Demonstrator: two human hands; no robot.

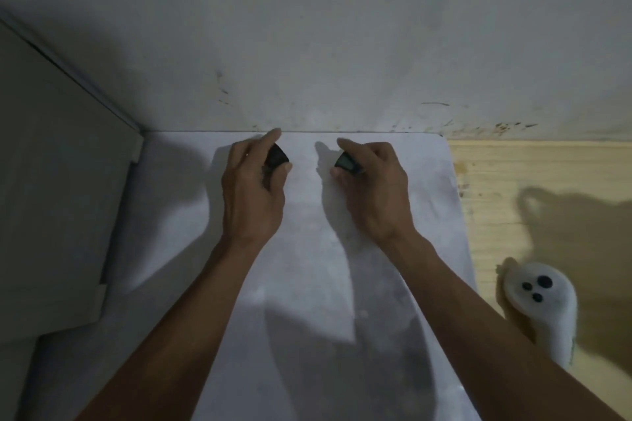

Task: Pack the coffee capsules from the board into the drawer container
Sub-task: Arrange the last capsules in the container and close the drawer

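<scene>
Both of my hands reach over a white board point(307, 267) toward its far edge by the wall. My left hand point(254, 186) pinches a dark coffee capsule point(277, 155) between thumb and fingers. My right hand point(374, 186) grips a second dark coffee capsule point(346, 162) the same way. The two capsules are apart, both held a little above the board near its back edge. No other capsules show on the board. The drawer container is not in view.
A stained white wall point(325, 44) rises right behind the board. A pale cabinet or door panel point(58, 181) stands at the left. Wooden flooring point(540, 188) lies to the right, with a white fuzzy slipper point(540, 297) bearing dark dots.
</scene>
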